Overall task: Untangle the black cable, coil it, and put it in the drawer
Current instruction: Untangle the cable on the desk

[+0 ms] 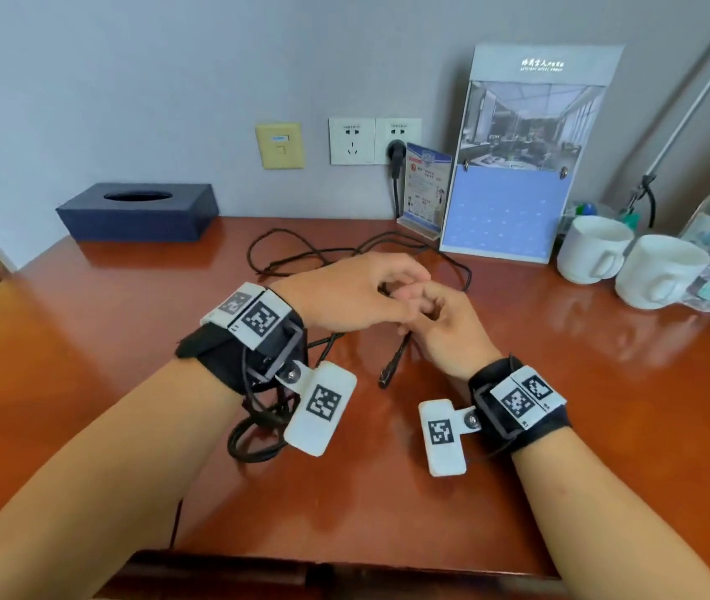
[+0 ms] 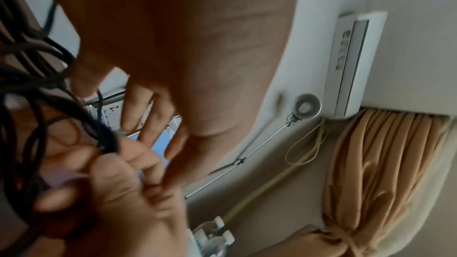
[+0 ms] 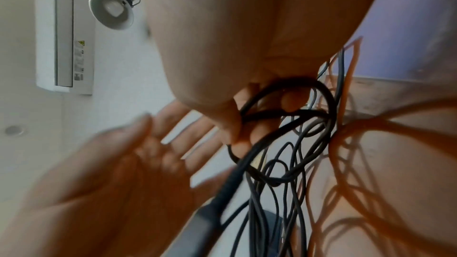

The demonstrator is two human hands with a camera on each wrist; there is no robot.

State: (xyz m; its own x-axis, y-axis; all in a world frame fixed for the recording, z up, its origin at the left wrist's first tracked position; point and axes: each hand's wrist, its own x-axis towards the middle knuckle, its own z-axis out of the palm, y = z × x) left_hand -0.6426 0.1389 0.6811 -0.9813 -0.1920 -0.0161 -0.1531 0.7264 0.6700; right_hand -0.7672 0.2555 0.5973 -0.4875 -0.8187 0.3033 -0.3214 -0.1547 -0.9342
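Untangling: judged the step in hand; best to feed the free plug end back through each loop, no tugging.
Left hand: fingers curled, pinching the black cable.
Right hand: curled, pinching the same strand.
Cable position: frame centre, loops sprawled on the bench.
Orientation: no single long axis; plug end points toward lower frame.

Hotel room, branded hotel brochure stand, tissue box, mugs on desk

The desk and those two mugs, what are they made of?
The desk looks like wood with a glossy reddish-brown varnish: it mirrors the mugs. The two white mugs look like glazed ceramic, smooth and opaque, though plastic can't be ruled out.
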